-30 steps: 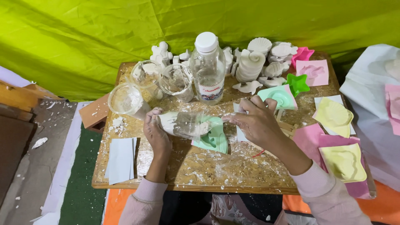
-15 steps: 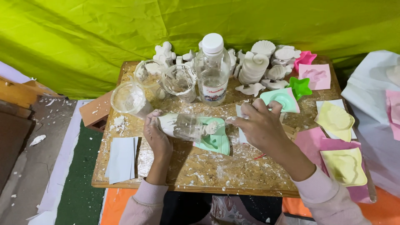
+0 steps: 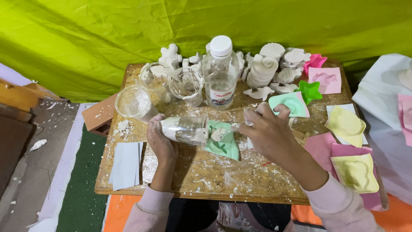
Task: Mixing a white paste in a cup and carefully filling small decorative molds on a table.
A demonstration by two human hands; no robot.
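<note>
— Yellow-green tarp (image 3: 86,38) hangs behind our small wooden table (image 3: 206,180), which is dusted with white crumbs. What do we have in hand?

— Our left hand (image 3: 159,144) has its fingers wrapped round a clear plastic cup (image 3: 184,129), tipped on its side with the mouth pointing right, over a green mould (image 3: 223,144) lying flat near the table's middle.

— And the other hand?

— Our right hand (image 3: 268,133) has its fingers curled around a thin stick (image 3: 237,126); its white-coated tip sits at the cup's mouth, just above the mould.

— What lies around them?

— Behind the cup stand a capped clear bottle (image 3: 219,73) and three more clear cups (image 3: 161,83), smeared white. Further back we see white plaster casts (image 3: 274,64), shells among them. To the right lie yellow moulds (image 3: 349,150) on pink sheets. White paper (image 3: 125,165) rests at the table's left edge.
</note>
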